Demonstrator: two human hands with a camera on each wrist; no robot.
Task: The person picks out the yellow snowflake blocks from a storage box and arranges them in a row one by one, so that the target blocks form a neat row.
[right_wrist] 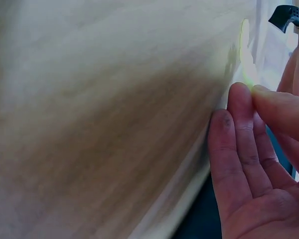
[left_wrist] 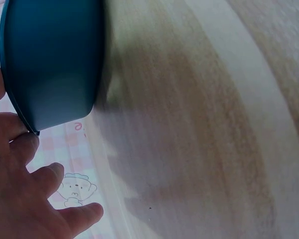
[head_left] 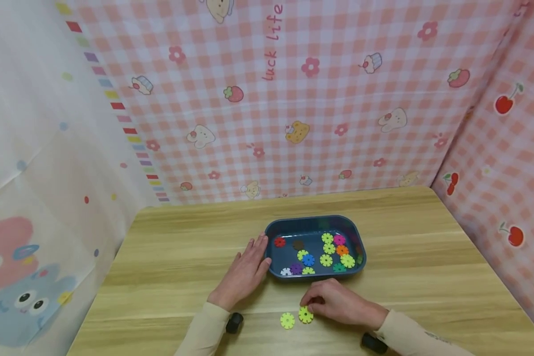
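Note:
A dark blue oblong tray (head_left: 302, 227) holds several notched plastic discs in yellow-green, red, blue, purple, orange, pink, brown, green and white. My left hand (head_left: 242, 272) rests against the tray's left end with its fingers extended; the left wrist view shows fingers touching the rim of the tray (left_wrist: 55, 59). In front of the tray, my right hand (head_left: 338, 302) pinches a yellow-green notched disc (head_left: 305, 315) between thumb and fingertip. The right wrist view shows that disc (right_wrist: 246, 55) edge-on, above the fingertips. Beside it, another yellow-green disc (head_left: 287, 321) lies on the table.
A wood-grain table (head_left: 182, 257) carries everything. Behind it hangs a pink checked cloth (head_left: 258, 113), with a similar cloth (head_left: 494, 163) along the right side. To the left is a white printed curtain (head_left: 71, 163). Dark wrist devices sit at both cuffs.

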